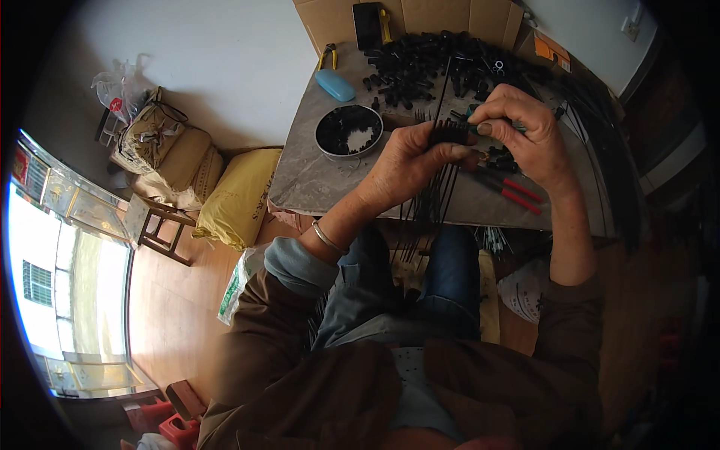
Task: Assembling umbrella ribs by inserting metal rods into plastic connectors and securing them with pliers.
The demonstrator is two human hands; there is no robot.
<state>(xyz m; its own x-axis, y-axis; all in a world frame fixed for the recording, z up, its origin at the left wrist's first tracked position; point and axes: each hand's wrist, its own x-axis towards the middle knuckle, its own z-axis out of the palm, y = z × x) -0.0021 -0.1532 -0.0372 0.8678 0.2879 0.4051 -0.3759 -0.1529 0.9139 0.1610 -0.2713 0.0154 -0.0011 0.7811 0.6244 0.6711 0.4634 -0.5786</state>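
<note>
Over the near edge of the table, my left hand [420, 148] is closed around a bundle of thin black rods [427, 206]. Their lower ends hang down past the table edge, and one long rod stands up well above the rest. Just right of the bundle's top, my right hand [525, 131] is pinched shut, thumb against fingers. A small dark green bit shows at its fingertips, too small to name. Pliers with red handles [520, 196] lie on the table below my right hand.
A heap of small black parts [420, 64] covers the table's far side. A round metal pan [319, 142] holds black bits and white material. Near it lie a light-blue case [335, 85] and yellow-handled pliers [327, 56]. Long black strips [600, 112] lie right. A yellow sack [240, 196] sits left.
</note>
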